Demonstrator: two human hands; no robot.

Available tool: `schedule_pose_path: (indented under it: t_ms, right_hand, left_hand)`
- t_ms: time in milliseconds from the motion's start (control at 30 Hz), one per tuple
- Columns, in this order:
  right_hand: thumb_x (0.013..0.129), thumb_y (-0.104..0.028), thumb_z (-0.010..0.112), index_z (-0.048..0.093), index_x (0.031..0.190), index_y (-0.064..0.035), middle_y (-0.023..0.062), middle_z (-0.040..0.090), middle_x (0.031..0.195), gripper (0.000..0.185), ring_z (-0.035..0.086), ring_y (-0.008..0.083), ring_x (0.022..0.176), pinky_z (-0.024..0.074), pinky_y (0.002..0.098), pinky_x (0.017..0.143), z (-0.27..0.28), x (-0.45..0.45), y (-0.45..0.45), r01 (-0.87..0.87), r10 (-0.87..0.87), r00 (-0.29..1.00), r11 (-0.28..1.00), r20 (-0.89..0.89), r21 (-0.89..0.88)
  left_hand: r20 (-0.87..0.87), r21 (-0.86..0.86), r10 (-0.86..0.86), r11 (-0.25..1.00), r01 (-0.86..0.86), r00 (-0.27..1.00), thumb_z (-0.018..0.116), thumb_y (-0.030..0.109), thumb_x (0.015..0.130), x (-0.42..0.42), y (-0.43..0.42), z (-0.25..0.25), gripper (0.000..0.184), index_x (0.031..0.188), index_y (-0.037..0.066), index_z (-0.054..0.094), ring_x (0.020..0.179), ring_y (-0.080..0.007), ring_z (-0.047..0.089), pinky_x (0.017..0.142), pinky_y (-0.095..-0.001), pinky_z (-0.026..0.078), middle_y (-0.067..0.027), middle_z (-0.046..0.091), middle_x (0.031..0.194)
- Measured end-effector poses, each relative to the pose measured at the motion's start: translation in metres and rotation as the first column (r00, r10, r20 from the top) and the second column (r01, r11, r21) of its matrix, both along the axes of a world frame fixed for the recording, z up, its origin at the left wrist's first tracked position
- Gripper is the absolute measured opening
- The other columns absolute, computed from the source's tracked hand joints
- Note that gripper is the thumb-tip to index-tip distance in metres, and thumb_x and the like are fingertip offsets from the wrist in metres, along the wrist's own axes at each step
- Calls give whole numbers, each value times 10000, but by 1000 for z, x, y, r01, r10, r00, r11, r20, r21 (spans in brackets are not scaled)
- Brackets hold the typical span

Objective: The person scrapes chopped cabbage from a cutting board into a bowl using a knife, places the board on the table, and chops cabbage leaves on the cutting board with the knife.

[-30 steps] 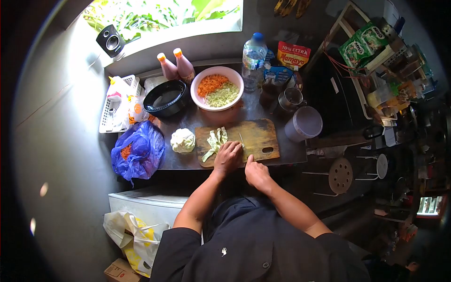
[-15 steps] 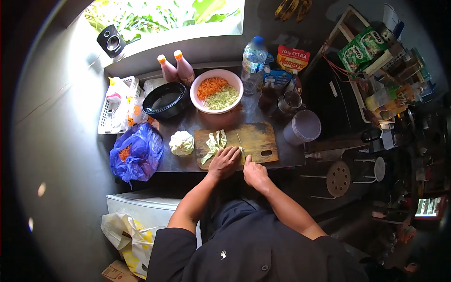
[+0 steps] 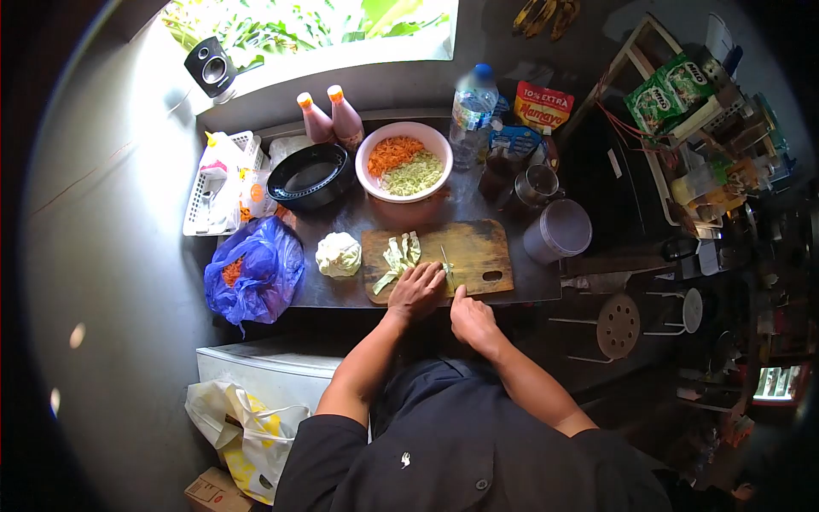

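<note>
On a worn wooden cutting board [image 3: 478,247], my left hand [image 3: 417,288] presses down with its fingers together over pale green cabbage leaves [image 3: 401,253]. Leaf strips stick out to the left of that hand, and a few small pieces lie by its fingertips. My right hand [image 3: 476,324] is closed around a knife [image 3: 445,258] at the board's near edge; its handle is hidden in the fist. The thin blade points away from me, close beside the left fingertips. Left of the board sits a cabbage head [image 3: 339,254].
Behind the board stands a pink bowl [image 3: 363,175] of shredded carrot and cabbage, beside a black basin [image 3: 299,198]. A blue plastic bag [image 3: 269,273] lies at the left. To the right are a lidded tub [image 3: 556,232], a glass mug [image 3: 536,185] and a water bottle [image 3: 472,119].
The whole view has shifted slightly, so the table appears a little farther right. Both hands keep nearly the same place on the board, and more cabbage bits show beside the blade.
</note>
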State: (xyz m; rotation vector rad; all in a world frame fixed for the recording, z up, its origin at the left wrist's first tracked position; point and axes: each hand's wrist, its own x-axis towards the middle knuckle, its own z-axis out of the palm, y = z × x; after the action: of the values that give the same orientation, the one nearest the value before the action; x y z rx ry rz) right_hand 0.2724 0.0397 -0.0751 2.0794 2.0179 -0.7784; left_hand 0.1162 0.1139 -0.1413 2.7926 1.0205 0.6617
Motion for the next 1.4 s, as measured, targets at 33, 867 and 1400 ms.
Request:
schedule_pose_path:
  t_ms: [33,867,1400]
  right_hand:
    - [849,-44,600,402,1174,86,288,702,869,402,716,421,859,583,485,756,-6,-3,-2,18,-18,1000,1000,-14,4]
    - [888,-63,542,434,1196,119,297,697,857,373,717,421,840,581,496,747,-21,-10,2,72,-71,997,995,-13,74]
    - [842,-25,592,421,1115,85,295,696,840,340,719,418,817,583,496,703,0,-7,6,51,-48,998,996,-43,75]
  left_hand:
    - [8,12,0,1000,0,1000,644,204,821,0,0,0,381,1183,96,589,1178,-267,568,919,-404,469,-93,601,1282]
    - [80,7,-5,1000,4,997,670,206,818,1,-2,2,293,1101,144,623,1149,-261,605,893,-393,512,-68,620,1244]
    - [57,-6,18,1000,-18,998,669,234,824,1,-1,-4,249,1057,156,625,1179,-238,574,952,-376,426,-53,615,1173]
